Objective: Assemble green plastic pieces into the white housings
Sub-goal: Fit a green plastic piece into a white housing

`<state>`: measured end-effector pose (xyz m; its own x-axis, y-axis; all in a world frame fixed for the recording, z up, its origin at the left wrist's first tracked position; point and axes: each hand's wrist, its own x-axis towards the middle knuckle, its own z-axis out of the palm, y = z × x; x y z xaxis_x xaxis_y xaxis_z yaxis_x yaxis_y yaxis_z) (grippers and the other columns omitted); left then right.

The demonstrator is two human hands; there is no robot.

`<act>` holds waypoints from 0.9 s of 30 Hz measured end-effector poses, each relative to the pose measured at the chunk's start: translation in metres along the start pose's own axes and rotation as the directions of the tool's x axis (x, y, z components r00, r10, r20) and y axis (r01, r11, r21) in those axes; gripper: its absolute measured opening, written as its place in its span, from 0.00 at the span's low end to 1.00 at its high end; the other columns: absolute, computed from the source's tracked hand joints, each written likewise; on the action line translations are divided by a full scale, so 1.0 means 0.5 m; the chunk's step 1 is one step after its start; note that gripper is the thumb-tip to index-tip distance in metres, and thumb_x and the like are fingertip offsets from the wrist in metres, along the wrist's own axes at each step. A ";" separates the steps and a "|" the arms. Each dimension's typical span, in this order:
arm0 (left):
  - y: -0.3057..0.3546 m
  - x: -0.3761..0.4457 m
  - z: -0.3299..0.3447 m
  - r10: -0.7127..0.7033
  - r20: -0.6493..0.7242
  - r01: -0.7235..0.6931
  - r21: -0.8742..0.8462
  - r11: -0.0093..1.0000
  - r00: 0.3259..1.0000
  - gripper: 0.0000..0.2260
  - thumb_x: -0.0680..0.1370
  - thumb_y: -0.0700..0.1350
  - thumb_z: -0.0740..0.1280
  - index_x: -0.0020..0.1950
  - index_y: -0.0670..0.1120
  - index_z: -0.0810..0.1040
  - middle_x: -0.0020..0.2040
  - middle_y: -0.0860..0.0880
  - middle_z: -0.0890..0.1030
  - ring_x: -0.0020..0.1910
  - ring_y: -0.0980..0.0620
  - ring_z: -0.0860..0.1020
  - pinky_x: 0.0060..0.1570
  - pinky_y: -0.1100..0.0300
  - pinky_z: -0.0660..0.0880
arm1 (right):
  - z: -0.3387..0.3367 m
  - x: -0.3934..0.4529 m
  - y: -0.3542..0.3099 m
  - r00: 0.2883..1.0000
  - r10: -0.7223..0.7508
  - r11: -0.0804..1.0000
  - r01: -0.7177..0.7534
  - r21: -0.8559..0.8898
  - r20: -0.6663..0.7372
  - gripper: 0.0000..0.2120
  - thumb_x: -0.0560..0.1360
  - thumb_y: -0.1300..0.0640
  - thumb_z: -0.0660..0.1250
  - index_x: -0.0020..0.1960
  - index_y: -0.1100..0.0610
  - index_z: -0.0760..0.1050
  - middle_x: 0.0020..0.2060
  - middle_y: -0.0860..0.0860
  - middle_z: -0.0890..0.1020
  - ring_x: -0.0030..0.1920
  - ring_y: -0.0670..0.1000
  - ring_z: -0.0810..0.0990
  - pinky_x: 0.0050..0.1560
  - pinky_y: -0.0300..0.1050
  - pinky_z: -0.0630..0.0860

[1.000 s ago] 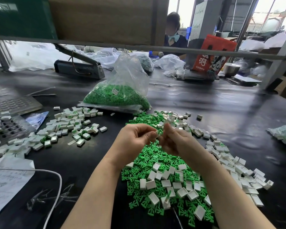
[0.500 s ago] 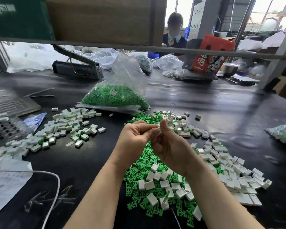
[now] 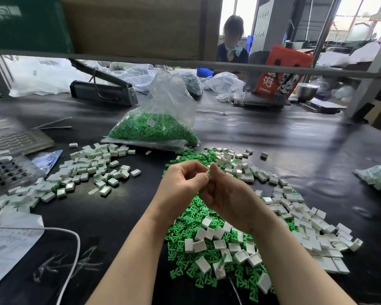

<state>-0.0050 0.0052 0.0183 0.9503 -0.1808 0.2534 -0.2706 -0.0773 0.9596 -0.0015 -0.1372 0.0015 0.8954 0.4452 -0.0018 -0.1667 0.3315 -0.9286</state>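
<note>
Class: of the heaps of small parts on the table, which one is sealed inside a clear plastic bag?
The all-green heap in the clear bag beyond both hands; the other heaps lie loose.

Loose green plastic pieces [image 3: 191,221] lie heaped directly beneath the two hands, with open white housings [image 3: 306,238] scattered over them and spreading rightward. One small green piece [image 3: 209,172] shows pinched between the left hand [image 3: 182,183] and right hand [image 3: 227,194].

We see a black worktable [image 3: 295,155], metal shelf rail [image 3: 229,66] w/ cardboard panel [image 3: 136,25] above; bright windows [image 3: 356,12] behind, daylight thru workshop bkgd.
</note>
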 end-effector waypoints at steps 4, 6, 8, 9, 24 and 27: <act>0.000 0.001 0.000 -0.023 0.010 0.023 0.002 1.000 1.000 0.09 0.68 0.44 0.64 0.40 0.39 0.76 0.33 0.36 0.71 0.34 0.45 0.68 0.31 0.57 0.63 | -0.006 0.000 0.001 0.998 -0.053 0.993 0.052 -0.105 -0.013 0.35 0.71 0.39 0.70 0.62 0.68 0.73 0.46 0.58 0.71 0.45 0.56 0.68 0.48 0.43 0.65; -0.002 0.001 -0.002 -0.025 0.017 0.025 0.023 0.999 1.000 0.07 0.67 0.44 0.64 0.39 0.40 0.76 0.32 0.33 0.69 0.34 0.44 0.68 0.30 0.58 0.62 | -0.006 -0.001 0.002 0.997 -0.076 0.986 0.075 -0.152 -0.006 0.36 0.68 0.37 0.73 0.60 0.66 0.75 0.51 0.59 0.71 0.51 0.57 0.64 0.49 0.46 0.61; -0.005 0.002 -0.002 -0.023 0.015 0.022 0.053 0.998 1.000 0.06 0.67 0.44 0.64 0.37 0.41 0.75 0.31 0.40 0.67 0.33 0.44 0.68 0.29 0.59 0.61 | -0.006 -0.001 0.003 0.997 -0.083 0.981 0.083 -0.178 0.008 0.33 0.67 0.36 0.75 0.57 0.62 0.78 0.49 0.59 0.71 0.50 0.57 0.65 0.49 0.47 0.61; -0.007 0.001 -0.002 -0.020 0.015 0.019 0.058 0.998 1.000 0.06 0.67 0.43 0.64 0.37 0.41 0.75 0.31 0.42 0.66 0.33 0.44 0.67 0.29 0.59 0.61 | -0.008 -0.001 0.003 0.996 -0.083 0.979 0.084 -0.187 0.014 0.31 0.66 0.35 0.75 0.56 0.59 0.80 0.48 0.58 0.71 0.48 0.57 0.65 0.49 0.48 0.60; 0.002 0.001 0.012 0.038 -0.092 -0.039 -0.015 0.999 0.995 0.09 0.60 0.50 0.67 0.32 0.45 0.79 0.42 0.37 0.72 0.34 0.40 0.75 0.38 0.37 0.76 | 0.006 -0.004 0.004 0.992 -0.129 0.987 0.130 -0.100 0.012 0.24 0.69 0.40 0.72 0.55 0.57 0.82 0.55 0.59 0.71 0.58 0.57 0.64 0.64 0.57 0.59; 0.003 0.000 0.013 0.039 -0.085 -0.041 -0.019 0.999 0.996 0.10 0.60 0.51 0.67 0.32 0.45 0.79 0.43 0.36 0.72 0.33 0.42 0.74 0.37 0.39 0.76 | 0.006 -0.007 0.003 0.991 -0.133 0.984 0.130 -0.118 -0.013 0.17 0.75 0.48 0.65 0.58 0.57 0.81 0.55 0.62 0.74 0.59 0.58 0.67 0.71 0.63 0.59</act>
<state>-0.0064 -0.0011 0.0188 0.9485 -0.1000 0.3004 -0.3064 -0.0507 0.9506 -0.0060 -0.1355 0.0012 0.9148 0.3867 0.1168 0.0013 0.2862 -0.9582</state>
